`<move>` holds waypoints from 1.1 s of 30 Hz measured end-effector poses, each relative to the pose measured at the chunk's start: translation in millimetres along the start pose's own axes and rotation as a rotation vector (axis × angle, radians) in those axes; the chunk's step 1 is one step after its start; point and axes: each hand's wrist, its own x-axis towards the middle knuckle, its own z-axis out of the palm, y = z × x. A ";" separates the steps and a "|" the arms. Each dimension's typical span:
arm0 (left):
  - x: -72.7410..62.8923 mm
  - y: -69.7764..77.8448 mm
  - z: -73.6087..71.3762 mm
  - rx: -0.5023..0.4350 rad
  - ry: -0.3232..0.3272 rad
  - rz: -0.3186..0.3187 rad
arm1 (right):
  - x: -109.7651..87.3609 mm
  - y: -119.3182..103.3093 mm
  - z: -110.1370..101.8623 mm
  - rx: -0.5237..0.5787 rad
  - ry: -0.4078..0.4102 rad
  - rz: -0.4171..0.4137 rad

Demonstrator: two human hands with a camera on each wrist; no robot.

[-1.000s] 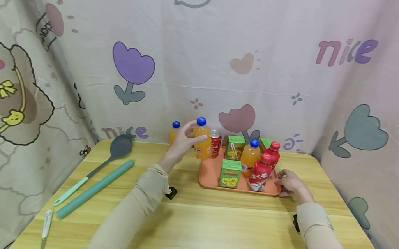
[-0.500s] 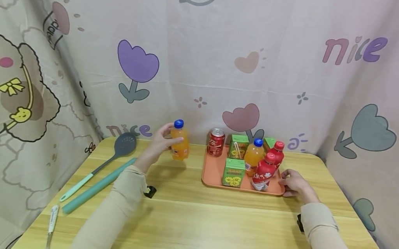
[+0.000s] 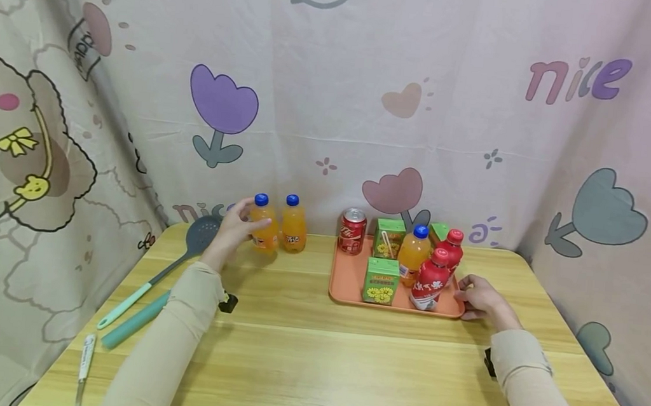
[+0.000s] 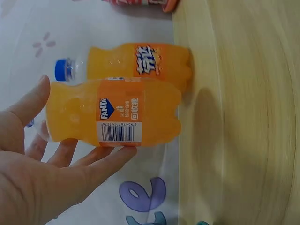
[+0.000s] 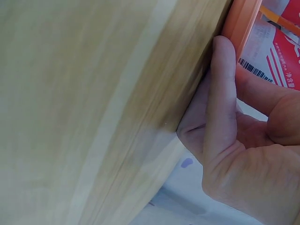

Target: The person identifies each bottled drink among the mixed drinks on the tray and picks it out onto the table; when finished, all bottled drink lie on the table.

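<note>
My left hand grips an orange Fanta bottle with a blue cap, thumb on one side and fingers on the other. In the left wrist view, the held bottle has its barcode toward the camera, its base close over the table. A second orange bottle stands upright just right of it. On the right, my right hand pinches the right rim of an orange tray. That rim lies between thumb and fingers in the right wrist view.
The tray carries a red can, green drink cartons, another orange bottle and two red bottles. A slotted ladle, a teal rod and a white-handled utensil lie at the table's left. Curtains hang behind.
My left hand has carried the orange bottle leftward from beside the can, past the second orange bottle. The right hand stays on the tray rim. The view has shifted slightly.
</note>
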 end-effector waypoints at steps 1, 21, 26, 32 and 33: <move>1.3 -0.6 -1.1 0.012 0.016 -0.002 | 0.2 0.4 0.1 0.000 0.000 0.002; 22.0 -22.7 0.3 0.002 0.235 -0.029 | 5.4 7.4 0.0 0.045 -0.020 -0.015; 22.1 -26.6 -0.8 0.018 0.233 -0.030 | 1.0 1.7 2.9 0.016 0.013 -0.004; 27.8 -24.3 -1.6 0.006 0.212 -0.053 | 0.0 0.0 2.0 0.007 0.015 -0.007; 29.4 -23.8 -1.7 0.009 0.205 -0.055 | 0.0 0.0 1.7 0.009 0.018 -0.007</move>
